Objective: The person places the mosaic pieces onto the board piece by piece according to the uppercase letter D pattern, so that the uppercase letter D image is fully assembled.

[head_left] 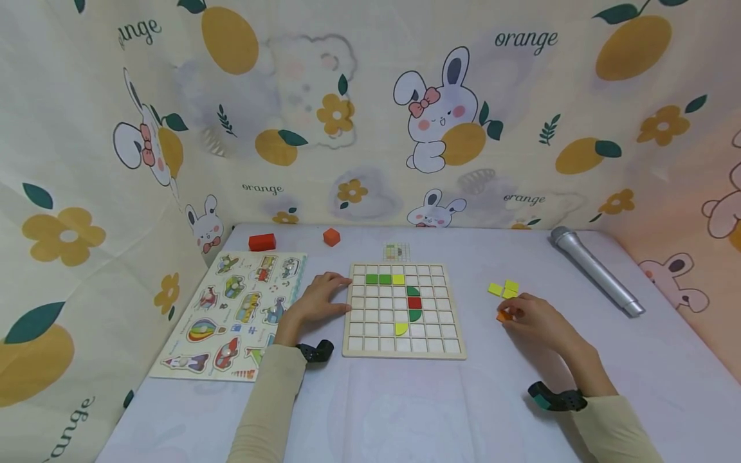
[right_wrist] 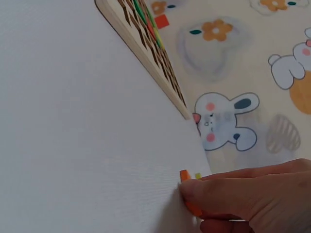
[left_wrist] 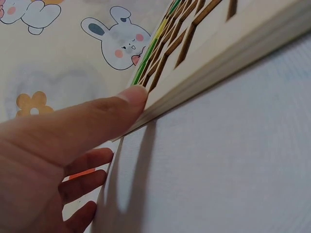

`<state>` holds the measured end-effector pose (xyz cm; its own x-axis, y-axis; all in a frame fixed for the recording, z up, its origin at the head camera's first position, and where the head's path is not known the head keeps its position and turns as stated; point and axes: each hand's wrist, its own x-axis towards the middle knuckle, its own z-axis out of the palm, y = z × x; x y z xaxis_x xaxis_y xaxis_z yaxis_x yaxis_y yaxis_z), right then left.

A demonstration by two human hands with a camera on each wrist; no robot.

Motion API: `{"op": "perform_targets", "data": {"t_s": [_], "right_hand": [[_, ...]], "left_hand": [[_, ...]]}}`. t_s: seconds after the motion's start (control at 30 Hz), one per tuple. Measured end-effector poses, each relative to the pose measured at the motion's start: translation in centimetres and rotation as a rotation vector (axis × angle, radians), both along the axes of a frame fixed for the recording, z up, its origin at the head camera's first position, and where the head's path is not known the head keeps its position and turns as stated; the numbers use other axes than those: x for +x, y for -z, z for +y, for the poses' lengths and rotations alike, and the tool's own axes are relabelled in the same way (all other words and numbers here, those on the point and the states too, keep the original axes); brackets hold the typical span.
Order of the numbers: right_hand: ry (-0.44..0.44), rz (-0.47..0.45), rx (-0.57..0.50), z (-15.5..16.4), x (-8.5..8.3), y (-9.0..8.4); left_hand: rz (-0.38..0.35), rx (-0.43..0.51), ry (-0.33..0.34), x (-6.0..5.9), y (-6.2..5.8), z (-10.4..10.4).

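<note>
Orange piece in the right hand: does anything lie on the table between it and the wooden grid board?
Nothing visible does. The right hand pinches the orange piece to the right of the grid board, with bare table between them. The yellow pieces lie farther back, off that line. The left hand rests at the board's left edge.

Both arms wear long, close-fitting sleeves in a pale beige, the left sleeve (head_left: 269,405) and the right sleeve (head_left: 616,427) each ending at the wrist in a plain cuff with no print or buttons showing. The left hand (head_left: 318,301) and right hand (head_left: 535,319) are bare, without rings or gloves. Each wrist carries a small black device: the left wrist unit (head_left: 315,351) is all black and blocky, the right wrist unit (head_left: 556,399) black with a teal edge (a strap-like band)
</note>
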<state>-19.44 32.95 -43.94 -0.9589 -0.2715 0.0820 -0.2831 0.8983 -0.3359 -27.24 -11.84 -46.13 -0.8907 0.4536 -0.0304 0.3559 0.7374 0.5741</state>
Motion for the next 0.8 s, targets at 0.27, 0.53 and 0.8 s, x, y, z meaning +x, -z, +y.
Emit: {"op": "perform_targets", "data": {"t_s": [0.27,0.53,0.8], "right_hand": [[-0.079,0.039,-0.088,-2.3,-0.6,-0.2],[-0.223,0.017,-0.171,-9.0,-1.4,-0.5],[-0.444,0.066,-0.247,-14.9,-1.4,0.6]], "left_hand": [[-0.005,-0.001,-0.005,0.0,-0.1,0.0],[0.0,0.01,0.005,0.1,-0.2,0.1],[-0.008,0.001,-0.011,0.1,-0.3,0.1]]}}
